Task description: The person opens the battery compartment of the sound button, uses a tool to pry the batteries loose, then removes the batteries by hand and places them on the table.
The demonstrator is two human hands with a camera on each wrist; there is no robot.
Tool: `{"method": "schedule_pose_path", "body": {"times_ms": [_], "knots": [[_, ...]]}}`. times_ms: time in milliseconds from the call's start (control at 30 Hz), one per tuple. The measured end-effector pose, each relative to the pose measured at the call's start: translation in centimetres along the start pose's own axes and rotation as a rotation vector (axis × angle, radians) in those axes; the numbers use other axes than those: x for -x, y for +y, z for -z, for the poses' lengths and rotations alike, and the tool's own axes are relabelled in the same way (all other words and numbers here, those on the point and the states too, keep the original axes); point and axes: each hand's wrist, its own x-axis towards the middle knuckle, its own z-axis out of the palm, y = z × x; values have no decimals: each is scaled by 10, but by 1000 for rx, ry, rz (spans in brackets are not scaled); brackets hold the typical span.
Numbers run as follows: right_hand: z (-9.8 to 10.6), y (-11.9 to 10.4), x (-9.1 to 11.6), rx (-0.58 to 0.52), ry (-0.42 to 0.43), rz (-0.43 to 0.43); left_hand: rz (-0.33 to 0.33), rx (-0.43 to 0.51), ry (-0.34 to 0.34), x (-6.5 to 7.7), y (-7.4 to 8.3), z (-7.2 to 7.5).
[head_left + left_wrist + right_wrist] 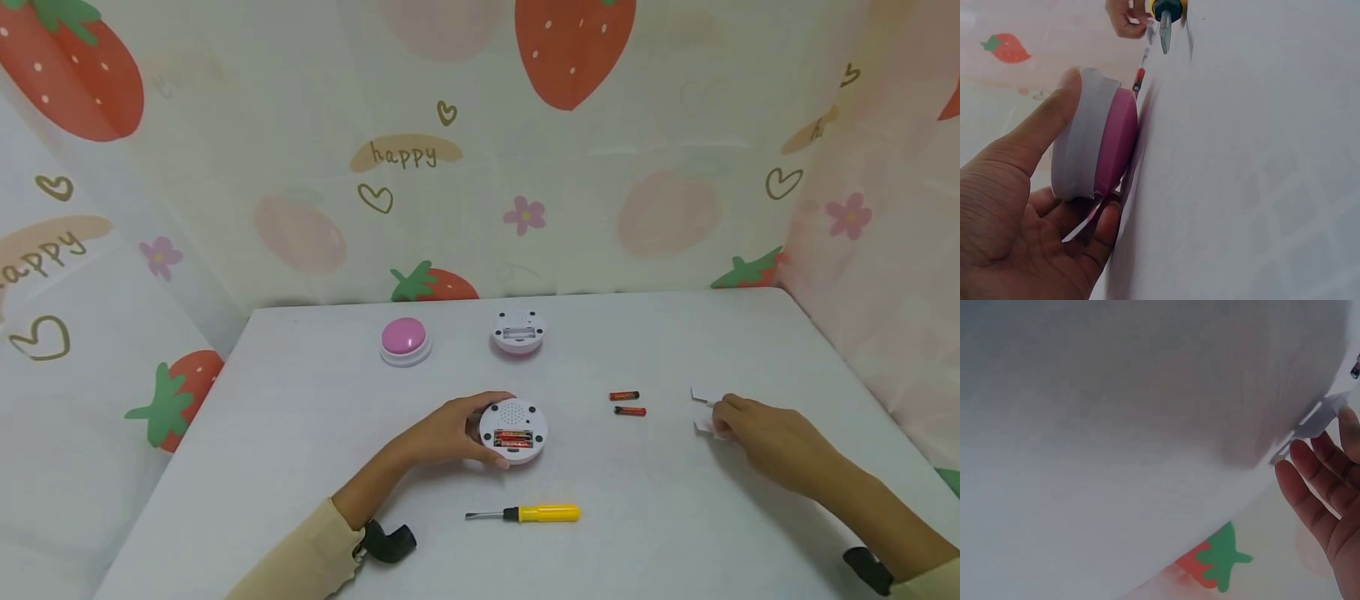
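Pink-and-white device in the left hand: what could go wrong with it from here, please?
The batteries sit uncovered in the device, so they could drop out if it is turned over. Only the left hand holds its edge, so it might slip if that grip loosens.

Left hand (459, 429) grips a round white device (514, 414), its seated batteries (513, 439) exposed. Right hand (772, 442) pinches a small white piece (705, 427). Two loose batteries (630, 411) lie between the hands on the desk (262, 433); a yellow-handled screwdriver (547, 513) lies nearer.
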Motion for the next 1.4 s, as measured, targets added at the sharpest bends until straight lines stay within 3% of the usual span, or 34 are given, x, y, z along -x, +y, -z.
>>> {"method": "schedule_pose_path", "body": {"times_ms": [400,767,1000,1167,1400], "knots": [[4,-1,-5,7,-78,-18,-3,-10,-1,0,0,1],[3,0,-7,23,-98,-2,-10,-1,-4,0,-2,-1],[7,-1,-8,2,-137,-50,-2,-1,-11,0,-3,-3],[13,-12,-17,5,-170,-99,-7,-14,-10,0,-1,-1],[26,-52,-39,-104,-62,-34,-6,-23,-1,1,-1,0]]}}
